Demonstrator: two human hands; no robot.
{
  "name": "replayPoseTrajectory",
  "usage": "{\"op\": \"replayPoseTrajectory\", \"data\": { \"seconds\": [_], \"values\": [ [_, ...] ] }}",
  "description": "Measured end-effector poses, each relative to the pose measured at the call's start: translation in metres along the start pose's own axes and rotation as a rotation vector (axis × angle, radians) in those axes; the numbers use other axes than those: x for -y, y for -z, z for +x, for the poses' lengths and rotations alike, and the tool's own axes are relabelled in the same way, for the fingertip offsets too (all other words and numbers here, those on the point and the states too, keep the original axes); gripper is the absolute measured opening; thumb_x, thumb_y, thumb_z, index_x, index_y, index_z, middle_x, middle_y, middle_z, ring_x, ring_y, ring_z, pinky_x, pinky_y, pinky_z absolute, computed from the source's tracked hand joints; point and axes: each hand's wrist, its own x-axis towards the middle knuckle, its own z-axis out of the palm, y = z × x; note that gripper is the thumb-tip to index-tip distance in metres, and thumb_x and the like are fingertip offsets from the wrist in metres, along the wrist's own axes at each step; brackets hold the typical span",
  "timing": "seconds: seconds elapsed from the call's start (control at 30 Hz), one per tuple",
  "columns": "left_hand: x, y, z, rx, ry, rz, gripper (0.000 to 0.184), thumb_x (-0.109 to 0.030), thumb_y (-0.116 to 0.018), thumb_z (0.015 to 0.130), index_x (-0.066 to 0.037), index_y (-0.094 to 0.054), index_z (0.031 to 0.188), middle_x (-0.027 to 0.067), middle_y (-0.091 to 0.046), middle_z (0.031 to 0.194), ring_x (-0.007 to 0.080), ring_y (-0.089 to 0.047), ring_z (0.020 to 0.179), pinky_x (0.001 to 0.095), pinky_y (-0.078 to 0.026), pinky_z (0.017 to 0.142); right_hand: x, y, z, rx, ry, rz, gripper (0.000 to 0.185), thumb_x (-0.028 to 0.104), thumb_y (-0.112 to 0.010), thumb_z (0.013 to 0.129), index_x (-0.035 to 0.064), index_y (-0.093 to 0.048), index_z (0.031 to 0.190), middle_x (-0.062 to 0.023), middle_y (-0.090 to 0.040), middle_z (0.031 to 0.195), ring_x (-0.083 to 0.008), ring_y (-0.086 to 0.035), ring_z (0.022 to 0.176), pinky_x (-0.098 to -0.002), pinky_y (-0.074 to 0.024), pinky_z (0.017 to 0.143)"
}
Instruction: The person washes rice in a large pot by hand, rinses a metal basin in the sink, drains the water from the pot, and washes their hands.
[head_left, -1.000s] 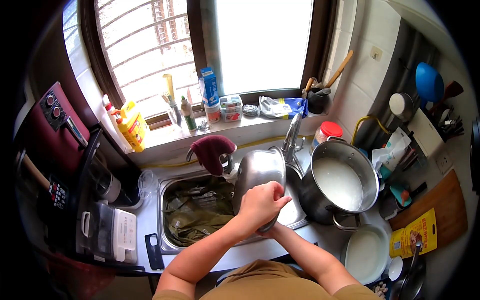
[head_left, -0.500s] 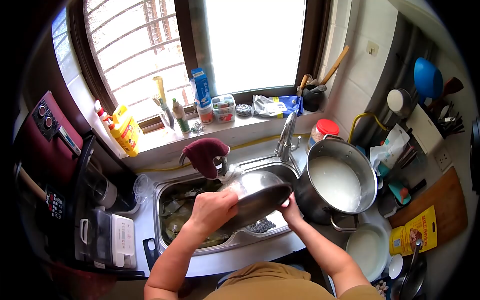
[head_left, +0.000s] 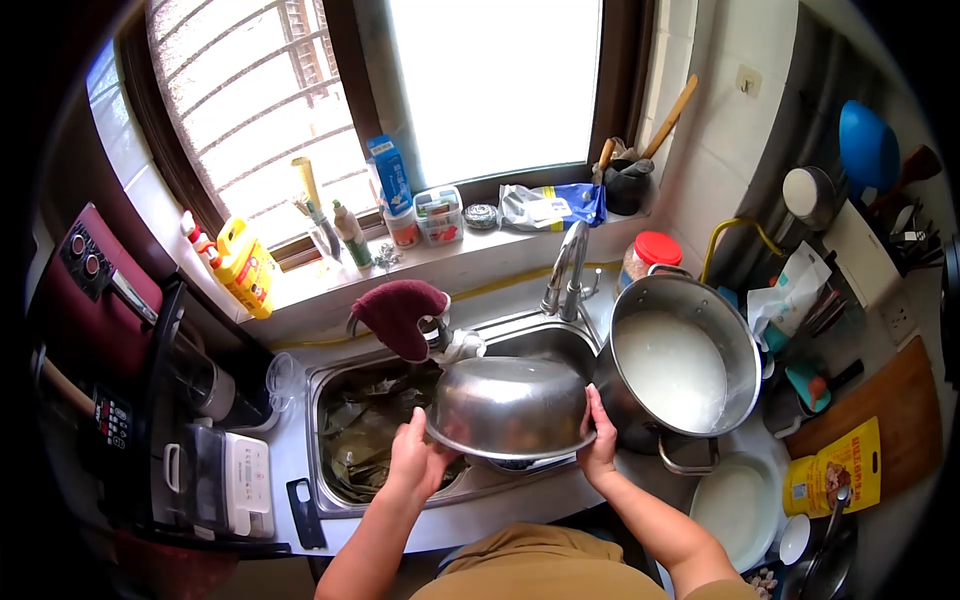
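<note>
The bowl [head_left: 515,405] has tipped level, bottom up, longways from hand to hand. The right hand [head_left: 599,442] pinches its rim; the left hand's [head_left: 414,462] grip I can't tell.

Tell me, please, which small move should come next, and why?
Probably turn the metal bowl upright: it is tipped bottom-up over the sink, with the left hand and right hand at opposite sides of its rim.

Left hand [head_left: 412,463] opposite right hand [head_left: 599,442]
</note>
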Motion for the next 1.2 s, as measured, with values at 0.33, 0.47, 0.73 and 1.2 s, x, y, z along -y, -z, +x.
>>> {"op": "replayPoseTrajectory", "data": {
  "seconds": [0.33, 0.47, 0.73, 1.2],
  "values": [
    [0.002, -0.029, 0.015, -0.065, -0.124, 0.046, 0.023, -0.015, -0.031, 0.090, -0.002, -0.042, 0.105, 0.0075, -0.051, 0.092, 0.0159, -0.051, 0.073, 0.0298, -0.046, 0.072, 0.050, 0.025, -0.017, 0.768, -0.120, -1.655, 0.065, 0.000, -0.042, 0.070, -0.0010, -0.013, 0.128, -0.0279, -0.023, 0.127, -0.0380, -0.026, 0.118, -0.0362, -0.0279, 0.096],
    [0.000, -0.055, 0.016, -0.002, -0.152, 0.222, 0.023, -0.013, -0.031, 0.089, -0.002, -0.042, 0.107, 0.0075, -0.052, 0.091, 0.0149, -0.051, 0.075, 0.0292, -0.047, 0.069, 0.118, -0.052, 0.026, 0.887, 0.091, -1.646, 0.031, 0.005, -0.049, 0.074, 0.0048, -0.052, 0.105, -0.0160, -0.057, 0.082, -0.0293, -0.056, 0.074, -0.0339, -0.0453, 0.067],
    [0.003, -0.072, -0.001, 0.033, -0.212, 0.423, 0.030, -0.007, -0.036, 0.087, 0.001, -0.037, 0.116, 0.0081, -0.052, 0.100, 0.0129, -0.049, 0.090, 0.0263, -0.038, 0.083, 0.106, -0.060, 0.234, 0.789, 0.415, -2.007, 0.030, 0.003, -0.045, 0.073, 0.0018, -0.053, 0.101, -0.0189, -0.055, 0.096, -0.0309, -0.052, 0.092, -0.0370, -0.0415, 0.079],
    [-0.054, -0.106, -0.027, -0.098, -0.411, 0.443, 0.029, -0.015, -0.039, 0.088, -0.001, -0.043, 0.113, 0.0068, -0.055, 0.101, 0.0137, -0.053, 0.088, 0.0260, -0.044, 0.078, 0.058, -0.042, 0.323, 0.856, 0.100, -2.307, 0.021, 0.002, -0.049, 0.067, 0.0055, -0.062, 0.083, -0.0178, -0.058, 0.087, -0.0307, -0.056, 0.085, -0.0362, -0.0447, 0.074]
  ]
}}
